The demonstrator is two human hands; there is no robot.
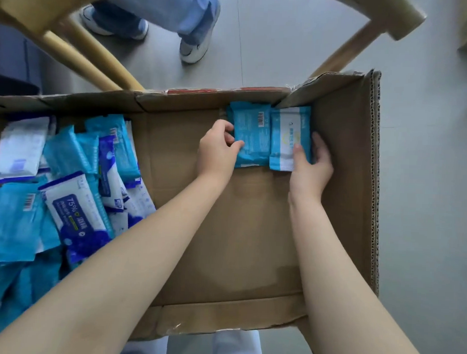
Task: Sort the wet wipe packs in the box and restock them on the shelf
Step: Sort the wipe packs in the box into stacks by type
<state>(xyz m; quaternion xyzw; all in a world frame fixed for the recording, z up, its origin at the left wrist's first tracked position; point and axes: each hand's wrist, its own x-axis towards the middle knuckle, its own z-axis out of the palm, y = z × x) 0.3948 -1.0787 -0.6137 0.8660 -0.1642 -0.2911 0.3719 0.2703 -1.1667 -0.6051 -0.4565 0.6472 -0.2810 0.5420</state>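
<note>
A large open cardboard box fills the view. In its far right corner lie two light-blue wet wipe packs side by side. My left hand grips the left pack, barcode side up, by its near left edge. My right hand holds the right pack, white label up, thumb on top and fingers along its right side. A loose heap of blue and white wipe packs fills the box's left part, among them a dark blue "75%" pack.
Bare cardboard floor lies between the heap and the two packs. The box's right wall stands upright just beyond my right hand. Wooden chair legs rise behind the box. Another person's legs and white shoes stand on the grey floor beyond.
</note>
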